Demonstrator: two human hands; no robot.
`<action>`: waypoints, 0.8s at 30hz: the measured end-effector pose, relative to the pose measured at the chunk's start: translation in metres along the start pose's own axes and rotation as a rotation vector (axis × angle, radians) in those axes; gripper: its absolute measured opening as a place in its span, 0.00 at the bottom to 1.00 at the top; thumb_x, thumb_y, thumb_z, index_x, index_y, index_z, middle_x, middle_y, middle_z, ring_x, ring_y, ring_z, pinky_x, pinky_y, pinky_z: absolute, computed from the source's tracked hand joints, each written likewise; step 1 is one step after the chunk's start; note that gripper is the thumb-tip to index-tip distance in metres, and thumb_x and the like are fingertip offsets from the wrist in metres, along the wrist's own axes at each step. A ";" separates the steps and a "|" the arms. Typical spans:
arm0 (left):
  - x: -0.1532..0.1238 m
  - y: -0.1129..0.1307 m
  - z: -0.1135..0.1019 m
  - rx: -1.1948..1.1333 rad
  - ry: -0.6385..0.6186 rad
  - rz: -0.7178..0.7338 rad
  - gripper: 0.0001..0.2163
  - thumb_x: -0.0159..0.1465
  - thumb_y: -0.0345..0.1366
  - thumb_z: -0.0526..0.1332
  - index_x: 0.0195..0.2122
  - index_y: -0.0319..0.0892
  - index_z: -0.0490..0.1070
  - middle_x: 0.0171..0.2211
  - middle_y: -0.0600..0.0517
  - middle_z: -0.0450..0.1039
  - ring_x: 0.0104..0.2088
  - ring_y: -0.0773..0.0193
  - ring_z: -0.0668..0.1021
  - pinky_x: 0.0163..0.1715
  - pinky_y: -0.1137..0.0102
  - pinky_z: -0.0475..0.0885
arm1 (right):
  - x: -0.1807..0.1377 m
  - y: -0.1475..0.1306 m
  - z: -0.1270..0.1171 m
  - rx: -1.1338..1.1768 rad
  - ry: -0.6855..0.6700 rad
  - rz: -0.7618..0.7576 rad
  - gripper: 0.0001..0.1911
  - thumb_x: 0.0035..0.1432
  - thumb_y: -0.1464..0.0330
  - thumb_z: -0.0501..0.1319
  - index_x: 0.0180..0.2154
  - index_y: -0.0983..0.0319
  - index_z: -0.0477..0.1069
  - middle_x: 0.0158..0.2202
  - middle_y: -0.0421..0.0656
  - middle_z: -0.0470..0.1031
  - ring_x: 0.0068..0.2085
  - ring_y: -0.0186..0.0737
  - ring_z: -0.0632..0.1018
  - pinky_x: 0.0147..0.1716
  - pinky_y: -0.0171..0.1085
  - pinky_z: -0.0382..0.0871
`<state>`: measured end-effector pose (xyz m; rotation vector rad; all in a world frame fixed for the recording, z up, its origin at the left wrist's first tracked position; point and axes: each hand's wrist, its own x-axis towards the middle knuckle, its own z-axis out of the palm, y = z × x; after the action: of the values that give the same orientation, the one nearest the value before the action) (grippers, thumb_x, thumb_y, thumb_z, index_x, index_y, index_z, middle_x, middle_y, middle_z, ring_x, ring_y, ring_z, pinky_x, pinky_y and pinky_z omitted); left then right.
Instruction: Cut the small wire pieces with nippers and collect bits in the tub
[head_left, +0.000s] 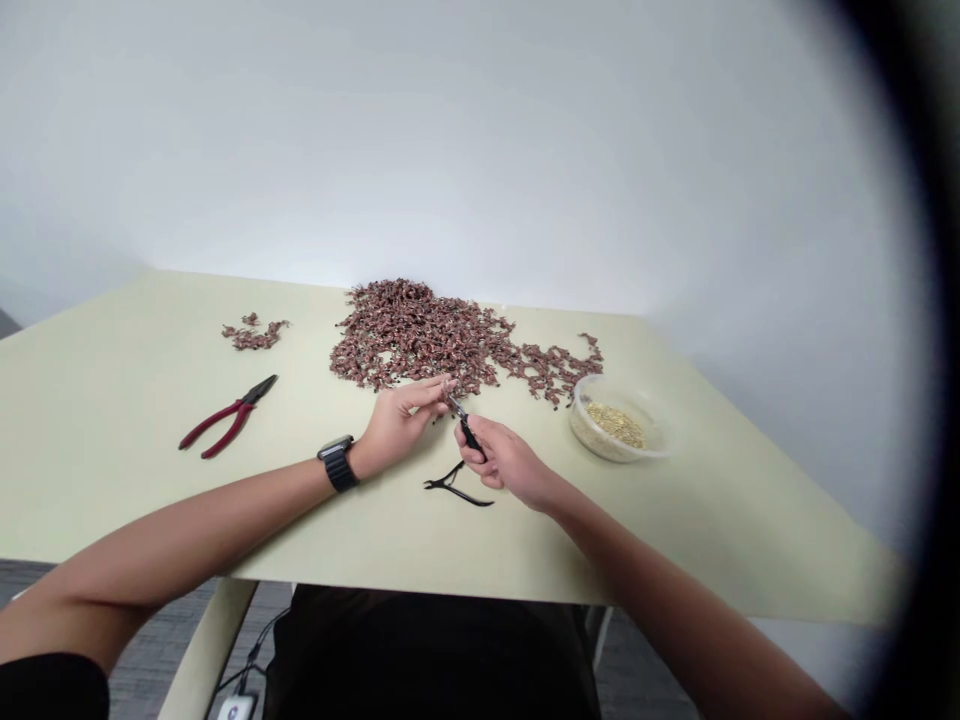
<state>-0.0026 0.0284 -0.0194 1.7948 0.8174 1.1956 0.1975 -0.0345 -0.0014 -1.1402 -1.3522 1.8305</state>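
My left hand [405, 415], with a black watch on the wrist, pinches a small brown piece at the near edge of a big heap of small brown parts [442, 340]. My right hand [504, 462] is closed round the black handle of a small cutter [465, 425], whose tip meets the pinched piece. Both hands hover just above the pale green table [112, 430].
A second small black cutter [456, 487] lies on the table under my hands. Red-handled pliers [227, 416] lie to the left. A small pile of brown parts [253, 333] sits at the far left. A clear bowl with gold bits [616, 422] stands at the right.
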 end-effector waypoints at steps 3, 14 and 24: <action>0.005 0.001 -0.008 0.081 -0.048 0.109 0.14 0.64 0.36 0.65 0.51 0.52 0.80 0.59 0.50 0.74 0.62 0.54 0.74 0.69 0.50 0.62 | 0.002 -0.004 -0.004 0.171 -0.111 0.121 0.23 0.67 0.45 0.49 0.40 0.59 0.59 0.28 0.35 0.49 0.24 0.30 0.44 0.20 0.29 0.35; 0.003 0.005 0.002 -0.466 -0.143 -0.303 0.21 0.66 0.44 0.66 0.56 0.39 0.75 0.50 0.40 0.79 0.50 0.54 0.80 0.57 0.54 0.73 | -0.003 0.001 -0.014 -0.866 0.447 -0.454 0.14 0.71 0.55 0.52 0.41 0.60 0.62 0.31 0.40 0.68 0.31 0.38 0.67 0.32 0.36 0.57; -0.003 0.016 0.006 -0.552 -0.191 -0.354 0.15 0.66 0.44 0.67 0.47 0.38 0.79 0.48 0.42 0.78 0.48 0.59 0.80 0.60 0.58 0.72 | -0.005 -0.001 -0.016 -1.127 0.435 -0.468 0.14 0.72 0.57 0.49 0.47 0.60 0.63 0.40 0.47 0.72 0.36 0.45 0.73 0.35 0.38 0.60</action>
<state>0.0028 0.0172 -0.0079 1.2274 0.5877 0.8892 0.2146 -0.0314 -0.0010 -1.4185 -2.1635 0.3537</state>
